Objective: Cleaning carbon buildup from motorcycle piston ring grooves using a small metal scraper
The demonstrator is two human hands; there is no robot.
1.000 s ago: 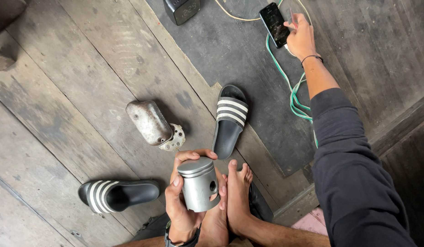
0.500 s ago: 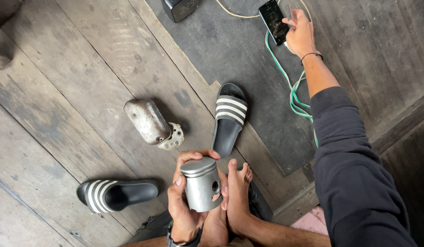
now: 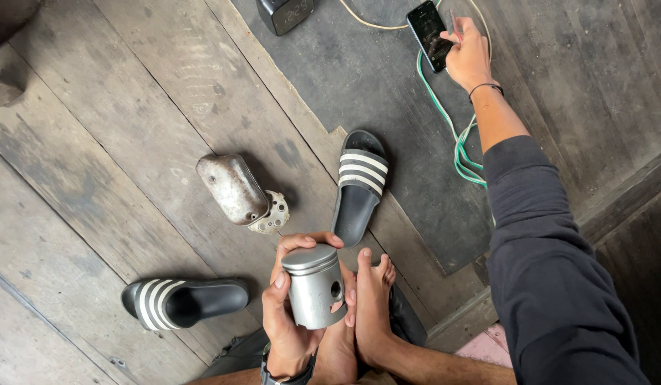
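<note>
Grey, worn wooden planks (image 3: 95, 142) underfoot, a darker mat (image 3: 387, 107) laid across the upper middle. Two black slides with white stripes: one (image 3: 359, 187) upright at the mat's edge, the other (image 3: 184, 301) lying sideways at lower left. Between them, a rusty metal cover (image 3: 234, 189) with a pale round flange. Green cable (image 3: 459, 142) looped beside the mat; small black box (image 3: 284, 13) at the top edge.

grey metal piston (image 3: 314, 286), upright, hand-held
</note>
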